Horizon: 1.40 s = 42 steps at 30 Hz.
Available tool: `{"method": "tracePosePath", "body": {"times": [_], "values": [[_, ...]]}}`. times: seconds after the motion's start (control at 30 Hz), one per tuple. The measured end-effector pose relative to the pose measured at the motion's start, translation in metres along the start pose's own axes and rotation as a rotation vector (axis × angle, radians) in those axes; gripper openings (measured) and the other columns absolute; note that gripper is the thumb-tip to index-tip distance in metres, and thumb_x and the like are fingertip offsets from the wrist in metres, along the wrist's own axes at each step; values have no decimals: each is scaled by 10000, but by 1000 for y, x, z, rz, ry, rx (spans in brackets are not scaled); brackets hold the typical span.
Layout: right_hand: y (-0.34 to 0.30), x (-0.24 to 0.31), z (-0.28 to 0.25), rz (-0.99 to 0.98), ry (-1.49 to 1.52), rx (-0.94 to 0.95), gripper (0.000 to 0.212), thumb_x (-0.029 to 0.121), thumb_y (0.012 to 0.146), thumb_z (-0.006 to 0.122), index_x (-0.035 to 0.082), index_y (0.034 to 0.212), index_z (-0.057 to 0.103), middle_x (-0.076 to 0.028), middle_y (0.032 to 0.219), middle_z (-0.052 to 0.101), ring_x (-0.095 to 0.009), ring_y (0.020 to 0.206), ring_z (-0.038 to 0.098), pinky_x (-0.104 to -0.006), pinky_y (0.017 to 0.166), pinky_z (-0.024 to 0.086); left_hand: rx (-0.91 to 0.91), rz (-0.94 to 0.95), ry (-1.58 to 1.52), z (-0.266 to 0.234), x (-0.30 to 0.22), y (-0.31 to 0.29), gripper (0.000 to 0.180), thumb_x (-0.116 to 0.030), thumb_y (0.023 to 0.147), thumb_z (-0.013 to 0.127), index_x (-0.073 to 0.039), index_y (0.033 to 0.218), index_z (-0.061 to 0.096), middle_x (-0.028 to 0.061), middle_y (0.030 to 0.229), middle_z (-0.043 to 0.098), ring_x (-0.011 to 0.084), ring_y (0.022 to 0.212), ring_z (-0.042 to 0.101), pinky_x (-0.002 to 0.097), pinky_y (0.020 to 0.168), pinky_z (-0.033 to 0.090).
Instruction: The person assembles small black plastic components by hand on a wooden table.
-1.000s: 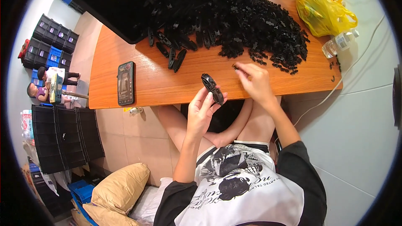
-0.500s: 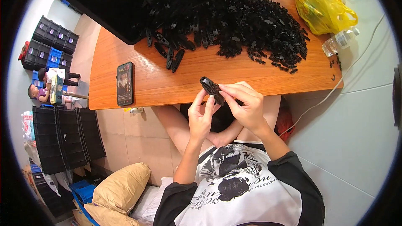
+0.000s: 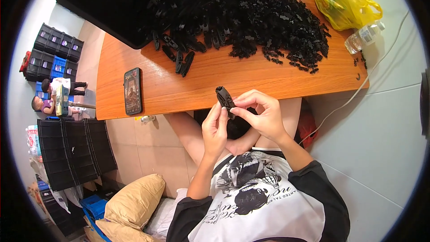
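Note:
Just off the table's near edge, both my hands hold one elongated black plastic part (image 3: 225,97), tilted with its far end up and to the left. The thumb and fingers of my left hand (image 3: 216,127) close on its lower left side. My right hand (image 3: 259,111) pinches at its right side, near the lower end; whether a smaller piece sits between those fingertips I cannot make out. Several similar long black parts (image 3: 188,62) lie on the table beyond, along the front of a large heap of small black plastic pieces (image 3: 286,27).
A phone (image 3: 132,92) lies on the wooden table (image 3: 165,85) at the left, below a big black tray (image 3: 103,9). On the right are a clear bottle (image 3: 363,39), a yellow plastic bag (image 3: 340,0) and a white cable (image 3: 345,103). Two children (image 3: 53,92) are at the far left.
The black part has turned slightly in my fingers, and my right fingertips have shifted a little lower along it. Both hands keep hold of it. The whole view has shifted slightly.

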State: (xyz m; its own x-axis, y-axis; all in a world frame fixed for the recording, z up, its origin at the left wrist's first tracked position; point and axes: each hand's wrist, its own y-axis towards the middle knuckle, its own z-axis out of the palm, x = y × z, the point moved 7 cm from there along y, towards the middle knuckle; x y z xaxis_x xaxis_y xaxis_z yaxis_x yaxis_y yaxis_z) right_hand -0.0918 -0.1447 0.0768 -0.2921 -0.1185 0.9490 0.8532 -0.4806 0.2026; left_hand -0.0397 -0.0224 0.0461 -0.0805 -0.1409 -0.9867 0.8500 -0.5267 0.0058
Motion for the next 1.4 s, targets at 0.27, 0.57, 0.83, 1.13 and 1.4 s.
{"method": "tracePosePath", "body": {"times": [0.27,0.57,0.83,1.13,1.4], "values": [[3,-12,-7,208,269,73,127,-73,767,650,-33,870,588,-92,912,592,-145,835,592,-283,765,515,-7,31,40,5,-8,-2,215,-62,937,455,65,1084,547,55,930,557,98,808,516,212,698,430],[3,-20,-7,413,299,135,121,-30,766,667,8,860,600,-53,871,608,-112,804,588,-242,746,489,-5,56,159,9,-19,-3,221,-39,924,465,61,1106,543,76,915,566,124,790,535,232,697,440],[1,-29,-7,513,422,131,110,-21,774,661,27,842,589,-41,862,613,-108,786,589,-229,732,482,-43,266,382,13,-29,0,245,2,912,457,66,1138,528,101,920,576,136,797,550,243,711,451],[0,-41,-3,575,657,182,91,3,810,628,33,871,567,-61,864,623,-143,806,615,-272,754,514,-32,121,244,12,-21,1,253,0,915,450,58,1148,530,96,927,575,137,805,553,244,720,456],[6,-13,-4,230,229,107,363,-21,805,622,-12,1150,508,-116,1092,566,-122,854,573,-252,692,525,17,12,152,14,-20,-4,270,-30,933,440,61,1175,517,83,967,597,118,809,569,231,729,465]]}}
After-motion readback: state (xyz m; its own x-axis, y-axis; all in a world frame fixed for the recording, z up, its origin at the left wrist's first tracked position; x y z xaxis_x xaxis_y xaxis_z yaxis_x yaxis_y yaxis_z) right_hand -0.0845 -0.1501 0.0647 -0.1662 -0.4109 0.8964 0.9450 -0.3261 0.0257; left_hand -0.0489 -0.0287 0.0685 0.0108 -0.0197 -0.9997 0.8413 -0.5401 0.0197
